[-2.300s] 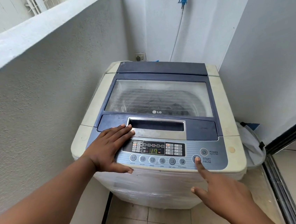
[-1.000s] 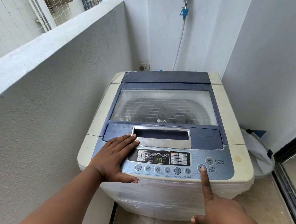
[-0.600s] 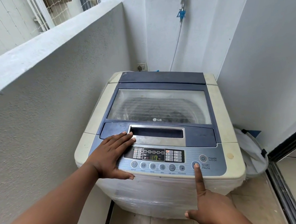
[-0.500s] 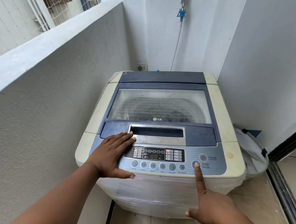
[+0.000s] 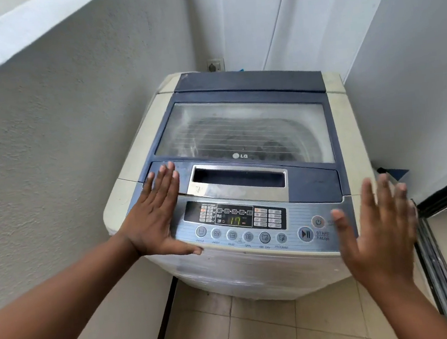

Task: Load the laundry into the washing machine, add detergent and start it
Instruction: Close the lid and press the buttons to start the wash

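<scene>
A cream and blue top-loading washing machine (image 5: 136,139) stands in a narrow corner with its clear lid (image 5: 243,131) down; dark laundry shows dimly through it. Its control panel (image 5: 236,219) is lit and the display reads 17. The start/pause button (image 5: 305,234) is uncovered. My left hand (image 5: 155,218) is open, fingers spread, at the panel's left end, and I cannot tell if it touches. My right hand (image 5: 378,233) is open and blurred, raised in front of the machine's right front corner, holding nothing.
A rough grey parapet wall (image 5: 48,138) runs close on the left. White walls close in behind and on the right. A power socket (image 5: 215,65) and a hose (image 5: 274,34) are behind the machine. A sliding door track (image 5: 442,270) runs at right. The floor (image 5: 247,332) is tiled.
My right index finger has come off the start/pause button and the hand has opened and moved right. My left hand has lifted and spread. The camera has tilted down and closer.
</scene>
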Available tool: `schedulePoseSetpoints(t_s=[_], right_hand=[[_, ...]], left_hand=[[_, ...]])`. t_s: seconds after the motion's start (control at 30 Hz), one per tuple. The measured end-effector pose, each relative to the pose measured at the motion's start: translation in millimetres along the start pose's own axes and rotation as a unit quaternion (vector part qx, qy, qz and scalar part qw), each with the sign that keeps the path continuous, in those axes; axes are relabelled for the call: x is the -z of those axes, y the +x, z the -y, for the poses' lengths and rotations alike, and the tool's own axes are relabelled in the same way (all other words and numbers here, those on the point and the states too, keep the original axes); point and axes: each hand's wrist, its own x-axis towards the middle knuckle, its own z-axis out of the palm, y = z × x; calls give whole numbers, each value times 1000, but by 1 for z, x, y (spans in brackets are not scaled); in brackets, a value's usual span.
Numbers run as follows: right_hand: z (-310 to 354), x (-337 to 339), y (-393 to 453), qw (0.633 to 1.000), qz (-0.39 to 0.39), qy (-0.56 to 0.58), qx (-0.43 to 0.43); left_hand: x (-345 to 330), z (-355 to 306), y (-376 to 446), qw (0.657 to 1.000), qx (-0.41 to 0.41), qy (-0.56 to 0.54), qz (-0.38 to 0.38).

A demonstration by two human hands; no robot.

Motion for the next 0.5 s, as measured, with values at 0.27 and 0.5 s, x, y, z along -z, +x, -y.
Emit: schedulePoseSetpoints(t_s=[0.27, 0.5], right_hand=[[-20, -30, 23, 999, 34, 2, 9], [-45, -53, 28, 998, 38, 54, 14]], left_hand=[[-5, 11, 10, 992, 64, -38, 99], [-6, 14, 13, 993, 43, -50, 101]])
